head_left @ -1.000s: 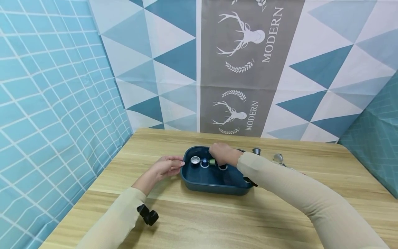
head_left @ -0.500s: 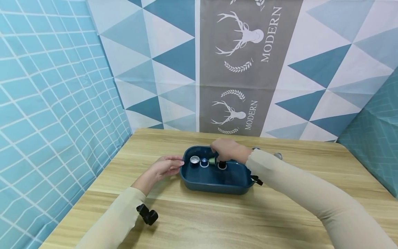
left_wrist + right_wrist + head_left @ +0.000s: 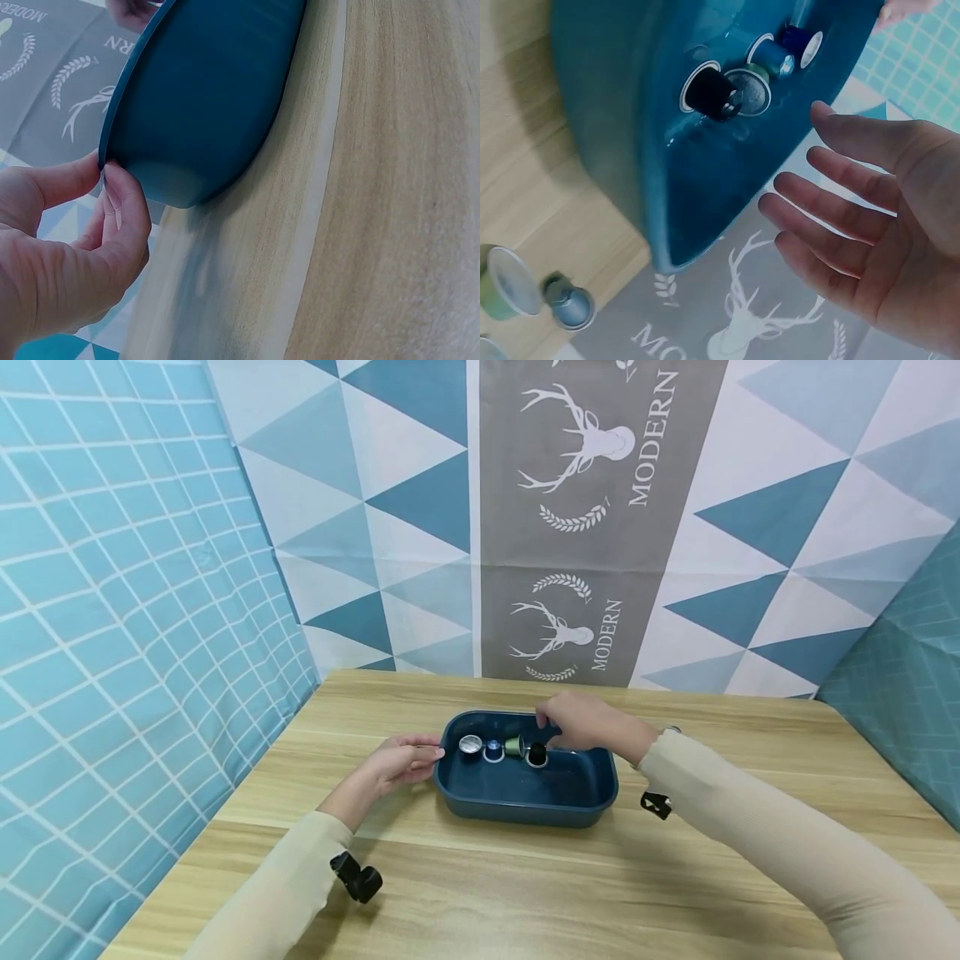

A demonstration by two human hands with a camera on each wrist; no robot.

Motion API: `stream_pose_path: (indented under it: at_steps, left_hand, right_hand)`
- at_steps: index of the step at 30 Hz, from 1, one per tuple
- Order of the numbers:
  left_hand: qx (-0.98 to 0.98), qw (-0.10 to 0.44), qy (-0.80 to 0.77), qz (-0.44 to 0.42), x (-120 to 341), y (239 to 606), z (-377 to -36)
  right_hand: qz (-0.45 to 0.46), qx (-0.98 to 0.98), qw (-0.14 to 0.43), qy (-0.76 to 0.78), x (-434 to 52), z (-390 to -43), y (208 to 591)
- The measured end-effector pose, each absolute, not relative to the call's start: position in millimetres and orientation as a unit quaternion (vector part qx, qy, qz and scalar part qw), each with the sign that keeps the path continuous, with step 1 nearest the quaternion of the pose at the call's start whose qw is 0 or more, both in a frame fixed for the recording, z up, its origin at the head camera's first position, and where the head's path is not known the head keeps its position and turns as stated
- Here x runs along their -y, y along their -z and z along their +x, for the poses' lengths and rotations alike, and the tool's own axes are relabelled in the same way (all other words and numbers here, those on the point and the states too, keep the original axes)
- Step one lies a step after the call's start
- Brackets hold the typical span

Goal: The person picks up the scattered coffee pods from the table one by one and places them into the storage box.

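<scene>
Dark blue plastic forms the tray (image 3: 525,797), which sits mid-table on the wooden table (image 3: 480,877). The left hand (image 3: 397,762) pinches the tray's left rim between thumb and fingertips, steadying it. Inside, along the far wall, four capsules stand in a row: silver-lidded capsule (image 3: 470,745), blue capsule (image 3: 493,750), green capsule (image 3: 514,746), black capsule (image 3: 537,756). The right hand (image 3: 581,720) hovers above the black capsule, fingers spread and empty. Judged step: one capsule placed, hand free. The next move likely calls for reaching right to the loose capsules (image 3: 525,289) beyond the tray
</scene>
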State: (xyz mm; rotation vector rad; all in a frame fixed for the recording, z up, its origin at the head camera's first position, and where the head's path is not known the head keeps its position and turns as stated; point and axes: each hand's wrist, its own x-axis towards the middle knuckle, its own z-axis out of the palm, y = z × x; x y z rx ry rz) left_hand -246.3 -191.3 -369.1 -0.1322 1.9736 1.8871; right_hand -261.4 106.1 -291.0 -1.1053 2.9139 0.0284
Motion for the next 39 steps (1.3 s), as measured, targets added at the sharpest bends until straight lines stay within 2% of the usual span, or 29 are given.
stream_pose_path:
  at_steps: [13,39]
  left_hand:
    - [-0.711,0.197,-0.672,-0.054,190,369,-250]
    - [-0.702,0.207,-0.679,-0.055,188,370,-249]
  right_hand:
    - [-0.352,-0.933,-0.040,0.060,-152,-258,294]
    - [-0.304,-0.942,-0.086,0.115,-238,-243,321]
